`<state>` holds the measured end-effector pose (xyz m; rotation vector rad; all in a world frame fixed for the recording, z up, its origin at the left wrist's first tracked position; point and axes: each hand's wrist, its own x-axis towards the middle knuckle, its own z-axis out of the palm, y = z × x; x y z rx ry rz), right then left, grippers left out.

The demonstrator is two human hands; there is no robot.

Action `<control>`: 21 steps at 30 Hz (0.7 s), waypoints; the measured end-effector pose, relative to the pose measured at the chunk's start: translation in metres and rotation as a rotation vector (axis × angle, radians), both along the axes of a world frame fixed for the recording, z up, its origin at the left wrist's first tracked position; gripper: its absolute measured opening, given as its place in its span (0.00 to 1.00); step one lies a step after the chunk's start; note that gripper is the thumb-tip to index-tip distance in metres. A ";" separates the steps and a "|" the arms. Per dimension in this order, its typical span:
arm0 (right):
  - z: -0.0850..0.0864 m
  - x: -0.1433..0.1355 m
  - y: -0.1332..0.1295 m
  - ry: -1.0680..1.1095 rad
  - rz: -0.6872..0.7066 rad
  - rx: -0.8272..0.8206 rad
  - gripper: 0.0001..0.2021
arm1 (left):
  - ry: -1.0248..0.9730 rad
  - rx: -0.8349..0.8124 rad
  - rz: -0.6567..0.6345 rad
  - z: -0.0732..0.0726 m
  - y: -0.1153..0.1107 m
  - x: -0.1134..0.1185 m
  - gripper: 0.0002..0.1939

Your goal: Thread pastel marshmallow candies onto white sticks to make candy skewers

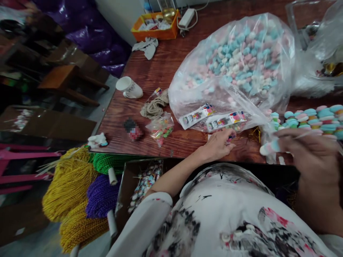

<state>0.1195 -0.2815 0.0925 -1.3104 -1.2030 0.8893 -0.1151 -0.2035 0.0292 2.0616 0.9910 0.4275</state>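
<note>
Judging by how things lie, the work looks partway along: rows of pastel stacks (316,119) already lie to the right of the large plastic bag (187,96), while many loose marshmallow-like pieces (246,53) remain inside it, and two printed packets (197,116) sit at its near side on the tabletop (154,69). Off the bag's near right side, the blurred right hand (308,157) narrows to pinch a pink, white and blue stack (270,147). The left hand (218,145), before the bag, curls partly around a small printed piece (230,137); whether it grips it, I cannot tell.
</note>
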 end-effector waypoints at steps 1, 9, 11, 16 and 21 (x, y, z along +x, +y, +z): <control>-0.001 -0.008 -0.001 -0.096 0.107 -0.032 0.09 | -0.003 0.018 -0.002 0.003 0.001 0.003 0.16; -0.001 -0.037 0.020 -0.744 0.355 0.072 0.15 | -0.124 0.026 -0.100 0.026 0.002 0.011 0.29; -0.002 -0.035 0.022 -0.767 0.370 0.081 0.13 | -0.118 0.020 -0.090 0.027 0.001 0.009 0.32; -0.007 -0.037 0.023 -0.766 0.431 0.087 0.06 | -0.148 0.058 -0.083 0.022 0.000 0.008 0.34; -0.011 -0.041 0.026 -0.748 0.455 0.111 0.07 | -0.205 0.062 -0.041 0.021 -0.001 0.007 0.33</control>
